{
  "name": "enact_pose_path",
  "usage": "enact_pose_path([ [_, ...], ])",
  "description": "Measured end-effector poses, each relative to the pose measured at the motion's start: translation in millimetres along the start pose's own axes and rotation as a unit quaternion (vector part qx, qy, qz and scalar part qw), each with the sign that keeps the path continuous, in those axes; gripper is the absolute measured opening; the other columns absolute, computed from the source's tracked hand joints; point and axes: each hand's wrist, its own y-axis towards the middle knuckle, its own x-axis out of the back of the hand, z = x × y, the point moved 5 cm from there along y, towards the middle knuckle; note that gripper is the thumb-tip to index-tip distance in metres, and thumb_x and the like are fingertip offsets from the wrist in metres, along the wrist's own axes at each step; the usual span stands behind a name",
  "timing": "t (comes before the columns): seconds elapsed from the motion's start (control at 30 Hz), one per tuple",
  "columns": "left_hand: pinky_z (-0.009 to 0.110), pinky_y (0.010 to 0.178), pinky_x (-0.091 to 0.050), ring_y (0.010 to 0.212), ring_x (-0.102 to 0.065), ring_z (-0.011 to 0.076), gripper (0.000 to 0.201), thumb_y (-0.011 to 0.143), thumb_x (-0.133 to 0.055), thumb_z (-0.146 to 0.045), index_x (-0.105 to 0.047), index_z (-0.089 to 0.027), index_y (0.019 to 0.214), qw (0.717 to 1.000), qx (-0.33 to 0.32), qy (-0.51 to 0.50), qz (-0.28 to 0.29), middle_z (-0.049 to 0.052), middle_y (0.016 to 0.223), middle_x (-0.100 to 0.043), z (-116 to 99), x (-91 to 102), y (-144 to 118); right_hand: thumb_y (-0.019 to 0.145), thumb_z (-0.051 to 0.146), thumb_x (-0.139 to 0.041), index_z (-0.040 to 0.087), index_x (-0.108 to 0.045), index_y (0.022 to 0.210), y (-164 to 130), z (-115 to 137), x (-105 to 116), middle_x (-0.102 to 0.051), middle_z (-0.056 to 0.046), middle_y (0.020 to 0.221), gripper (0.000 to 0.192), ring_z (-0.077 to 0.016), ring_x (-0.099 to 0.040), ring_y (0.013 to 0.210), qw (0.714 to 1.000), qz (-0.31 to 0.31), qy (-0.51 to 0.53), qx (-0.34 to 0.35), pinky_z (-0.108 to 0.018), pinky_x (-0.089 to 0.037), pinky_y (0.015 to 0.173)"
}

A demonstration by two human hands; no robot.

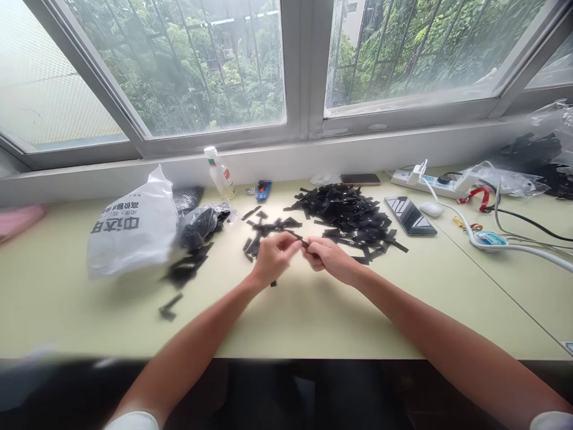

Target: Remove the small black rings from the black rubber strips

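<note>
Black strip sits pinched between our 2 hands, just above the table: left hand and right hand have fingertips closed on its ends. Behind lies a big heap of strips, seemingly undone; a smaller scatter lies left, beside a white bag.

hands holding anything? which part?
Yes: one small black strip, pinched between the left hand at its left end and the right hand at its right end, above the table.
</note>
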Motion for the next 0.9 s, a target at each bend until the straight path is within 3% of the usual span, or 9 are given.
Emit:
enact_pose_path([
  [0.13, 0.026, 0.060, -0.047, 0.064, -0.057, 0.0140, 0.025, 0.087, -0.064, -0.041, -0.067, -0.017, 0.078, 0.999, 0.046, 0.011, -0.020, 0.002, 0.072, -0.065, 14, 9.1, 7, 0.086, 0.035, -0.056, 0.018, -0.054, 0.076, 2, 3, 16, -0.048, 0.003, 0.068, 0.020, -0.0080, -0.033, 0.053, 0.989, -0.053, -0.135, 0.007, -0.025, -0.026, 0.051],
  [0.23, 0.027, 0.062, -0.048, 0.066, -0.059, 0.0150, 0.025, 0.087, -0.063, -0.041, -0.070, -0.018, 0.084, 0.998, 0.056, 0.034, -0.010, 0.003, 0.076, -0.068, 20, 12.4, 11, 0.087, 0.041, -0.058, 0.018, -0.065, 0.083, 1, 8, 27, -0.062, -0.001, 0.076, 0.025, -0.0125, -0.049, 0.062, 0.954, -0.099, -0.281, 0.044, -0.026, -0.037, 0.057],
  [0.37, 0.029, 0.065, -0.050, 0.070, -0.063, 0.0166, 0.026, 0.087, -0.062, -0.042, -0.071, -0.018, 0.087, 0.997, 0.069, 0.037, 0.003, 0.004, 0.079, -0.070, 27, 12.4, 13, 0.086, 0.044, -0.061, 0.019, -0.070, 0.088, 1, 9, 31, -0.067, -0.002, 0.080, 0.026, -0.0153, -0.057, 0.070, 0.931, -0.115, -0.338, 0.071, -0.026, -0.041, 0.062],
  [0.47, 0.029, 0.066, -0.050, 0.071, -0.064, 0.0170, 0.025, 0.087, -0.063, -0.042, -0.070, -0.018, 0.088, 0.996, 0.079, 0.028, 0.011, 0.004, 0.079, -0.070, 31, 11.3, 13, 0.086, 0.047, -0.063, 0.019, -0.070, 0.086, 1, 10, 32, -0.066, -0.002, 0.076, 0.028, -0.0137, -0.055, 0.064, 0.937, -0.118, -0.321, 0.068, -0.026, -0.042, 0.059],
  [0.6, 0.028, 0.065, -0.051, 0.068, -0.061, 0.0147, 0.024, 0.088, -0.063, -0.041, -0.068, -0.017, 0.087, 0.995, 0.089, -0.018, 0.027, 0.004, 0.077, -0.068, 34, 8.9, 14, 0.087, 0.049, -0.062, 0.018, -0.065, 0.080, 1, 6, 32, -0.060, 0.000, 0.064, 0.033, -0.0120, -0.053, 0.054, 0.969, -0.100, -0.223, 0.033, -0.026, -0.043, 0.054],
  [0.73, 0.030, 0.068, -0.054, 0.070, -0.063, 0.0152, 0.026, 0.087, -0.065, -0.041, -0.067, -0.016, 0.093, 0.989, 0.097, -0.104, 0.051, 0.005, 0.078, -0.068, 36, 5.1, 15, 0.085, 0.044, -0.066, 0.017, -0.061, 0.082, 5, 1, 31, -0.065, -0.005, 0.078, 0.028, -0.0138, -0.059, 0.061, 0.996, -0.068, -0.053, 0.016, -0.026, -0.047, 0.052],
  [0.9, 0.030, 0.067, -0.055, 0.071, -0.064, 0.0152, 0.028, 0.086, -0.066, -0.042, -0.067, -0.014, 0.091, 0.986, 0.114, -0.112, 0.048, 0.007, 0.079, -0.069, 40, 5.7, 15, 0.084, 0.030, -0.066, 0.015, -0.059, 0.086, 8, -5, 33, -0.064, -0.006, 0.078, 0.017, -0.0125, -0.057, 0.059, 0.998, -0.048, 0.047, -0.017, -0.025, -0.048, 0.051],
])
